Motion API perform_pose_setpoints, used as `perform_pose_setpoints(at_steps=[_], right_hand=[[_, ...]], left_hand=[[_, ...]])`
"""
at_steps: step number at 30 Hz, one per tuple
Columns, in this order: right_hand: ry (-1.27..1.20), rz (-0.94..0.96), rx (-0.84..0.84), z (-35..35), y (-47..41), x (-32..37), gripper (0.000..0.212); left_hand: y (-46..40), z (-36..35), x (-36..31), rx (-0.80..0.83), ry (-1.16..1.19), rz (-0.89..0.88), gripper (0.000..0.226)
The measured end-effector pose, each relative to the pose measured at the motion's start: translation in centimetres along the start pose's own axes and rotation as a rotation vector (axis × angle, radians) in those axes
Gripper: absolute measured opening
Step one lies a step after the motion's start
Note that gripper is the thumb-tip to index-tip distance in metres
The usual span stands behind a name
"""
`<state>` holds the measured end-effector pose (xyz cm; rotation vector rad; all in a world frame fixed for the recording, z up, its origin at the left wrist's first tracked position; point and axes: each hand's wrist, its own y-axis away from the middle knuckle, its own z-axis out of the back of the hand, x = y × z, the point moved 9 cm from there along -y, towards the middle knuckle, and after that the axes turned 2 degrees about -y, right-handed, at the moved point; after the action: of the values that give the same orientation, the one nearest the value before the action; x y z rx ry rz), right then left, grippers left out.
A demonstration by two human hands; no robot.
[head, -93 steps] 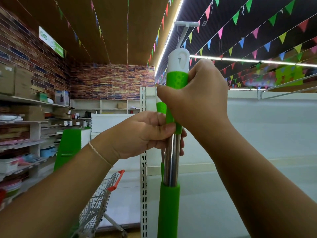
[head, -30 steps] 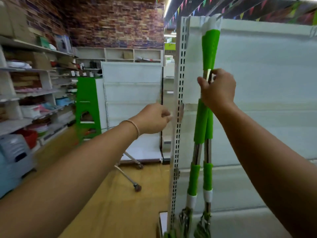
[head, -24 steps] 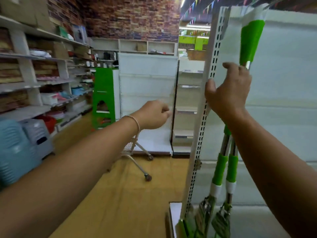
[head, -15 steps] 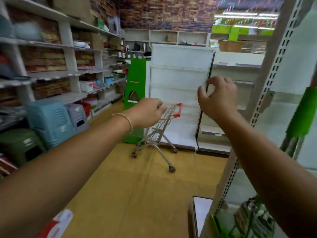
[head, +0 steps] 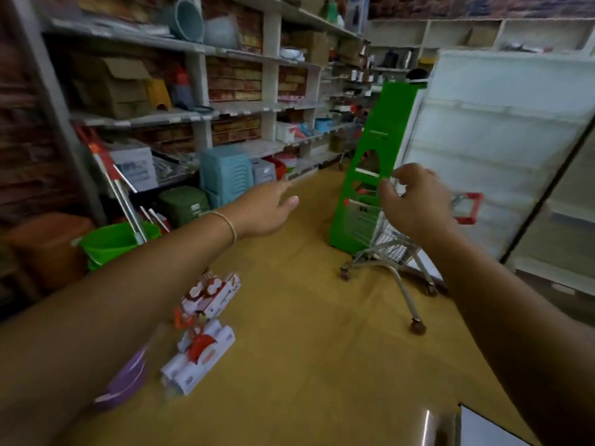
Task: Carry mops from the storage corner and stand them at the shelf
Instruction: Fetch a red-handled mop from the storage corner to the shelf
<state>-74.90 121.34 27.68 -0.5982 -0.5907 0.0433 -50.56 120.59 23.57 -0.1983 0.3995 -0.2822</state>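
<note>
**Both hands free, mop handles stand in the green bucket at the left**

At the far left an orange-brown tub (head: 48, 249) stands on the floor against the brick wall. Just beside it, to the right, is a green bucket (head: 112, 243), and several mop handles (head: 124, 194) with red and metal parts rise from it, tilted toward the upper left. These handles are well apart from both hands, to the left of the left forearm and lower than the wall shelves (head: 199, 111), which carry boxes, tubs and stacked plastic stools.

On the yellow floor (head: 306, 349) below the left arm lie white and red packages (head: 203, 333), and a purple round thing (head: 125, 381) shows partly under the forearm.

The left hand (head: 264, 210) is stretched forward in the air with the fingers nearly straight and slightly spread; it holds nothing. A thin bracelet (head: 228, 225) sits on its wrist.

More to the right stands a green display stand (head: 373, 169) on the floor, and a small shopping cart (head: 396, 249) with red handle is just beside it. The right hand (head: 415, 201) hangs in front of these two, in the air, with the fingers loosely curled and the thumb apart from them; nothing is between the fingers.

At the right side a white shelf unit (head: 502, 130) stands tilted in the wide view, with bare panels. No mop shows at this side of the view; the picture is blurred.
</note>
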Motion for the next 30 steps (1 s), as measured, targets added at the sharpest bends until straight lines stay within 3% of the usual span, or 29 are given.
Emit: perform_pose_setpoints(at_steps=[7,14,30], right_hand=[[-0.064,0.037,0.14,-11.7,-6.4,0.7,0.046],[-0.148,0.07,0.21,-19.0,-15.6,0.1,0.045],[-0.103,0.121,0.318,-30.1,-29.8,-3.2,0.05]], left_hand=[[-4.7,-0.5,8.2,0.002,-0.018,0.134,0.054],[-14.2,-1.3,13.3,0.026,-0.074,0.235,0.055],[-33.2,-5.7,18.5,0.057,-0.034,0.198,0.036]])
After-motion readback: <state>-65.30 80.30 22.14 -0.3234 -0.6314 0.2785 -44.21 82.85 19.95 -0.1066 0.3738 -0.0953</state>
